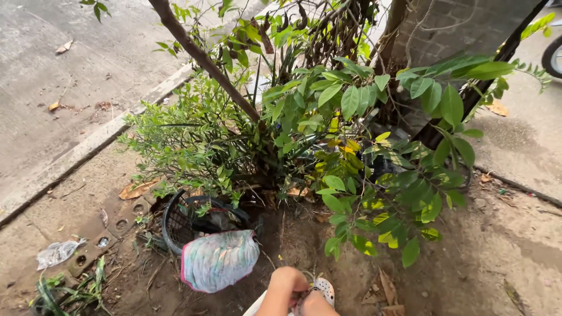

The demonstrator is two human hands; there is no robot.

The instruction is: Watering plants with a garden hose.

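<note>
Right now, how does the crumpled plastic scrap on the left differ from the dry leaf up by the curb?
The plastic scrap is grey-white, shiny and crumpled; the dry leaf is tan, dull and fairly flat. The scrap lies in the open on the bare ground by a row of small round holes, while the leaf lies right at the edge of the green bush, beside the black mesh basket. Both are loose litter on the ground, touched by neither hand.

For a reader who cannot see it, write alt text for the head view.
A leafy green shrub grows from bare soil beside a concrete pavement. Beneath it, a black mesh basket lies near a faded cloth bag.
</note>
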